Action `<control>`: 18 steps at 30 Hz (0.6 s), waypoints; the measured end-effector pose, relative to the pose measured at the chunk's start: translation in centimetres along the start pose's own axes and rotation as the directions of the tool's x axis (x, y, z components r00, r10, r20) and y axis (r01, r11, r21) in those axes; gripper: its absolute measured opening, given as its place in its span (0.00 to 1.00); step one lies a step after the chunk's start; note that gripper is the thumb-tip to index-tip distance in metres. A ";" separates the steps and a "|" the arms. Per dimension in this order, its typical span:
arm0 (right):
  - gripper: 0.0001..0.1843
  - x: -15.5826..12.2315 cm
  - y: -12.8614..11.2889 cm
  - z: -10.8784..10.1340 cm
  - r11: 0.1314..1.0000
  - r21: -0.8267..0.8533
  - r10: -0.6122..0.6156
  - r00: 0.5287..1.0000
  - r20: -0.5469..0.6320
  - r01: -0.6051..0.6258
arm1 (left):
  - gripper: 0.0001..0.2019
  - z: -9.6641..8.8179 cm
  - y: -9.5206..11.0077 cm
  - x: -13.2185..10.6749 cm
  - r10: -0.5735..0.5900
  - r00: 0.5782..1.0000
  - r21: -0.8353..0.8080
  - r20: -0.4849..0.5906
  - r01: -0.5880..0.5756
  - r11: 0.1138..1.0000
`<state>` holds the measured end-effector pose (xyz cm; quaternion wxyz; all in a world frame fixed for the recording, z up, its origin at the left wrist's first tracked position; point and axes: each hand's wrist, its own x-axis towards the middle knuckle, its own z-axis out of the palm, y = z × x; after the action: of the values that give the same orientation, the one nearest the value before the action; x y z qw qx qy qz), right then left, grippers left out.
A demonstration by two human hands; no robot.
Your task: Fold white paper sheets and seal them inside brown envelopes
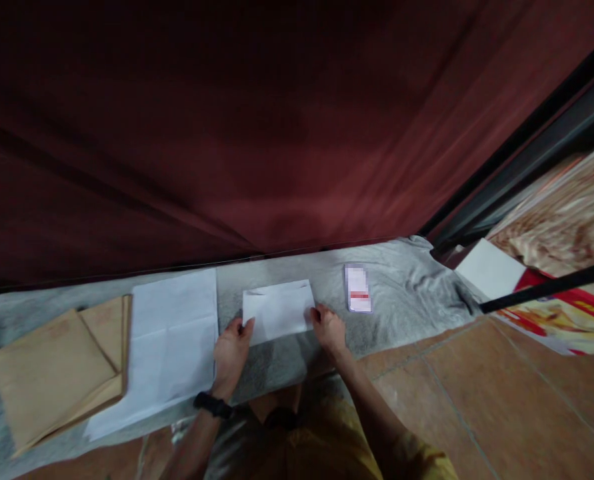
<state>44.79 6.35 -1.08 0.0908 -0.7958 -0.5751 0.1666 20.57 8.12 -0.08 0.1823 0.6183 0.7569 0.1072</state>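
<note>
A folded sheet of white paper [278, 311] lies between my hands, over the grey cloth. My left hand [232, 348] pinches its left edge between thumb and fingers. At the lower right corner, my right hand [329, 328] grips the same paper with curled fingers. Left of it rests a stack of larger white paper sheets [174, 340] with a crease across the middle. Brown paper envelopes [61, 367] overlap that stack's left side. A phone [358, 288] with a lit, blurred screen sits to the right of my right hand.
The grey cloth [401, 293] covers a narrow surface against a dark red curtain [277, 167]. A black metal frame [527, 147] stands on the right. Beyond it are a colourful printed box [571, 317] and the tiled floor [477, 387].
</note>
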 end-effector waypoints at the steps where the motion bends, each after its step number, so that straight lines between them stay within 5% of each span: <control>1: 0.13 0.0 0.0 0.0 1.000 -0.006 0.000 1.000 -0.002 0.000 | 0.16 0.0 0.0 0.0 -0.003 1.000 0.001 0.005 0.003 1.000; 8: 0.15 0.3 -0.1 0.2 0.999 -0.045 0.024 0.999 -0.025 -0.025 | 0.20 -0.2 0.7 -0.1 -0.083 0.996 0.129 0.029 0.079 0.989; 18: 0.19 1.2 -0.4 0.6 0.987 -0.158 0.019 0.997 -0.075 -0.030 | 0.22 0.6 1.0 0.0 -0.027 0.998 0.291 -0.054 0.042 0.956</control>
<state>44.53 7.61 -1.73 0.0459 -0.8131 -0.5730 0.0921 21.68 8.34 -0.23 0.0722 0.6223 0.7794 0.0063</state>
